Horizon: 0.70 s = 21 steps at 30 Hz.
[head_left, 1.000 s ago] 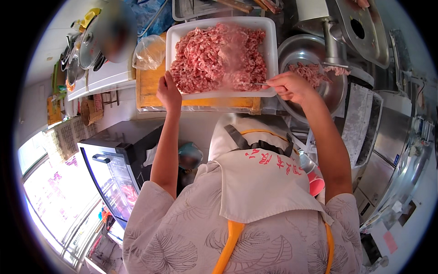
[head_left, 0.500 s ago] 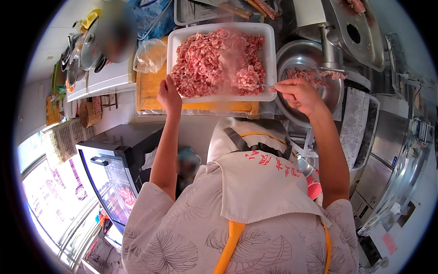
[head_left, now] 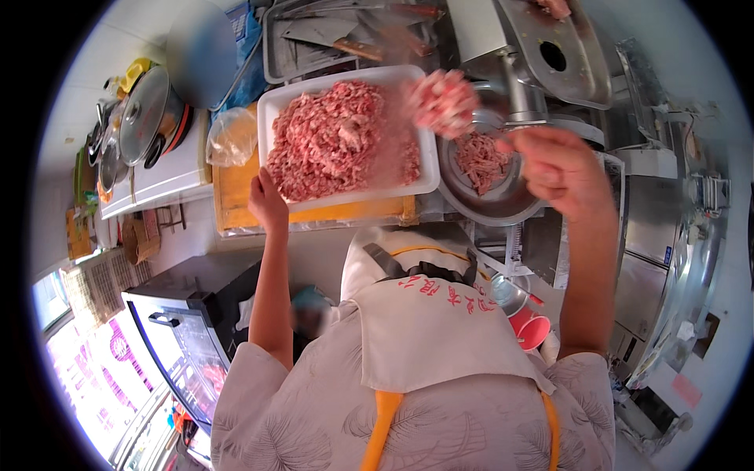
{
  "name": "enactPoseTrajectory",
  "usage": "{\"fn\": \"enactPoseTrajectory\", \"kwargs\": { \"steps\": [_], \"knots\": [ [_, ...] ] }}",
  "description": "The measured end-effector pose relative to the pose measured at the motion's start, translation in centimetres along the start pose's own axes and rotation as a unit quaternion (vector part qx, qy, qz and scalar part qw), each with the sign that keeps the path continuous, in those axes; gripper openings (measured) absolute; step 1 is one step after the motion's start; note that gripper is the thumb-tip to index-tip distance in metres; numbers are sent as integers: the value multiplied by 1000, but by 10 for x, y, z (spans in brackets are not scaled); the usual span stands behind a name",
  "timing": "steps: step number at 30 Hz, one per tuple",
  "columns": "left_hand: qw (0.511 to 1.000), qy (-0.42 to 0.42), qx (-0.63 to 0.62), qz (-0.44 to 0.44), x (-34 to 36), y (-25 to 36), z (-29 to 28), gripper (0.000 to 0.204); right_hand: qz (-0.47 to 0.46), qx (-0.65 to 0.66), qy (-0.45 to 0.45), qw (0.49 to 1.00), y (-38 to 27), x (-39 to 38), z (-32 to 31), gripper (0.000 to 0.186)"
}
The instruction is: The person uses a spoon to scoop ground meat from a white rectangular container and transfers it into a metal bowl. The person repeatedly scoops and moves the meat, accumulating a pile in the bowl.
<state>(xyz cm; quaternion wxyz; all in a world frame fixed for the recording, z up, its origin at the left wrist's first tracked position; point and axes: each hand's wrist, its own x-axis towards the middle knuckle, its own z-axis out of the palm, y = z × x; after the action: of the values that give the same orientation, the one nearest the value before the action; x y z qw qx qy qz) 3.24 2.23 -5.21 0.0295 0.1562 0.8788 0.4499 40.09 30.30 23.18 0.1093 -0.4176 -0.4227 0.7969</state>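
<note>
Pink minced-meat clump (head_left: 444, 102) aloft left of your right hand (head_left: 559, 174), pinching blurred metal utensil (head_left: 487, 123).
Your left hand (head_left: 267, 202) pinches white plastic tray (head_left: 429, 161); a jerk could drop meat.

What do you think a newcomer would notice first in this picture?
Probably the blurred clump of ground meat, raised beside the right hand, between the white tray and the steel bowl. Next, perhaps, the large pink heap covering the tray's left and middle, with the left hand at its near left corner. On the right, a smaller meat pile lies in the bowl, near a metal spout.
</note>
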Motion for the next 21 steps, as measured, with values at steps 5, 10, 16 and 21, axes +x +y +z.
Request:
{"fn": "enactPoseTrajectory", "kwargs": {
  "steps": [5,10,16,21],
  "knots": [
    [1000,2,-2,-10,-1,9,0,50,-228,-50,136,963,-56,-51,-28,24],
    [1000,0,-8,-9,-1,11,2,51,-431,-473,431,637,-32,-8,-65,19],
    [1000,-7,-10,-18,-1,9,2,46,-465,-601,437,482,-27,5,-67,16],
    [998,10,-63,-23,-2,-2,6,46,-442,-576,402,558,-35,-8,-61,15]
  ]
}}
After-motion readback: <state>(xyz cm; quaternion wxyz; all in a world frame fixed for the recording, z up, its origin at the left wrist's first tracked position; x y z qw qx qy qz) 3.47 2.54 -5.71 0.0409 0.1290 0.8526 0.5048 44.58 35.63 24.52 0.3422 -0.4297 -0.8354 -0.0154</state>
